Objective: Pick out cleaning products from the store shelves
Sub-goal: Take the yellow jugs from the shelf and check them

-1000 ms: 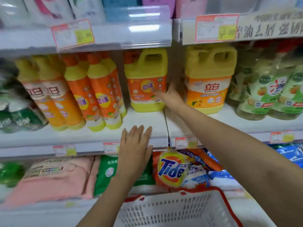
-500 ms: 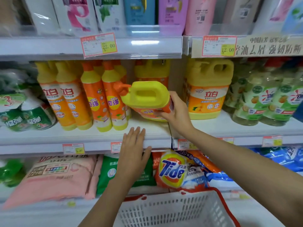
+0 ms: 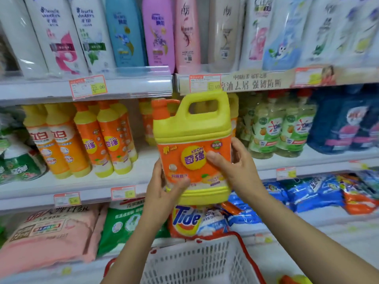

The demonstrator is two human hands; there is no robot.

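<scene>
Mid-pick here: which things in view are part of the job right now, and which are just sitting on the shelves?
In the job: yellow jug, held by left hand and right hand; white basket below it.
Just sitting there: shampoo bottles on the top shelf; orange bottles left of the jug; green bottles to its right; Tide bag; pink bag.

- A shop: long shelves (image 3: 51, 93) carry rows of matching bottles (image 3: 103, 140).
- Price tags (image 3: 88, 86) are clipped along the shelf edges.
- A shopping basket (image 3: 196, 265) sits near.
</scene>
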